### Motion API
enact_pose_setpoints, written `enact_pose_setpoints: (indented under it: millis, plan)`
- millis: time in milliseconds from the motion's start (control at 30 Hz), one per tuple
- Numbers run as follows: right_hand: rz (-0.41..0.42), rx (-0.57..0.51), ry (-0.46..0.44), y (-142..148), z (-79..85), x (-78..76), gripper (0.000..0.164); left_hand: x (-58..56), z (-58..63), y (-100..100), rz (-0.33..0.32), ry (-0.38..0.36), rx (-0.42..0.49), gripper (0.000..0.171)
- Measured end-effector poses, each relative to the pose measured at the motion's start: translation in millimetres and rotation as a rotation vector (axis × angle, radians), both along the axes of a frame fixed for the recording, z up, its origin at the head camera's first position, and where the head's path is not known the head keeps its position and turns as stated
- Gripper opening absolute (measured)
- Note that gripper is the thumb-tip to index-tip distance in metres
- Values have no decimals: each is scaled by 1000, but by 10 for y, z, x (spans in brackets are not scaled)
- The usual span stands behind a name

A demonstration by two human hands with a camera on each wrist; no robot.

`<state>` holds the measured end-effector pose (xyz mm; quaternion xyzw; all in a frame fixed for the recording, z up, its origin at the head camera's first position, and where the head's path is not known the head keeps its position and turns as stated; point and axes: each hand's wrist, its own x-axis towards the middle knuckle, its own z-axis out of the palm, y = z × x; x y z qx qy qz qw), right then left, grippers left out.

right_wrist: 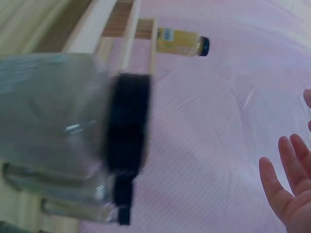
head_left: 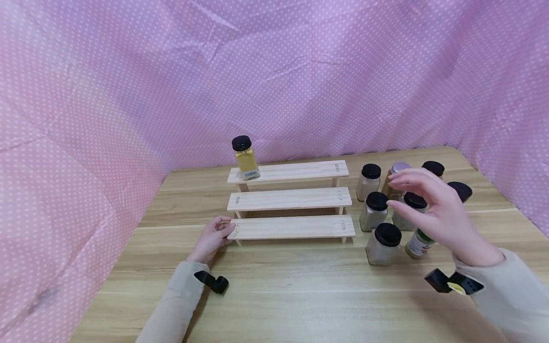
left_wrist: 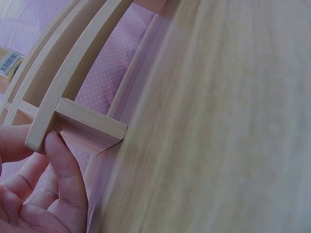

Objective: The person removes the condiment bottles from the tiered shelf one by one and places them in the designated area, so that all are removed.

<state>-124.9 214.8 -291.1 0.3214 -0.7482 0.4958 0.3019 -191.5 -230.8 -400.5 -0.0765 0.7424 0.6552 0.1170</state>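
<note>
At the left end of a three-step wooden rack (head_left: 293, 228), my left hand (head_left: 210, 240) pinches the lowest board (left_wrist: 51, 114) between thumb and fingers. A jar with yellow contents and a black lid (head_left: 246, 162) stands on the left end of the top step. My right hand (head_left: 437, 216) hovers over the group of jars to the right, thumb and fingers spread apart with nothing between them. Beneath and beside it are a clear black-lidded jar (head_left: 383, 245), a green-lidded jar (head_left: 417, 245), and another black-lidded jar (head_left: 374, 214).
Farther back in the group stand a lilac-lidded jar (head_left: 400, 167), a pale jar with a black lid (head_left: 369, 183) and others partly hidden by my right hand. Everything sits on a wood-grain table (head_left: 279, 295). Pink dotted cloth (head_left: 274, 81) hangs behind and along both sides.
</note>
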Motion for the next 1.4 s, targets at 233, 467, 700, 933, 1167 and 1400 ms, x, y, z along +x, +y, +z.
enact_pose_setpoints:
  millis: [233,467,700,933,1167,1400]
  plan:
    - [176,-152,-57,-154,266,-88,32,-17,-18,-9,1,-5,-15,13]
    - [251,-215,-184,-378,563,-220,40,-42,-24,-21,4,-2,-10,10]
    - [217,-181,-332,-675,823,-435,44,-120,-36,-53,-17,0,-3,11]
    - [120,-75,-435,-921,931,-735,40,-184,-34,-91,-15,-4,-18,10]
    - [98,-9,-548,-1231,802,-1096,53,-215,2,-110,-25,-12,-22,10]
    - [83,25,-623,-1578,596,-1339,63,-235,29,-120,-31,-13,-37,11]
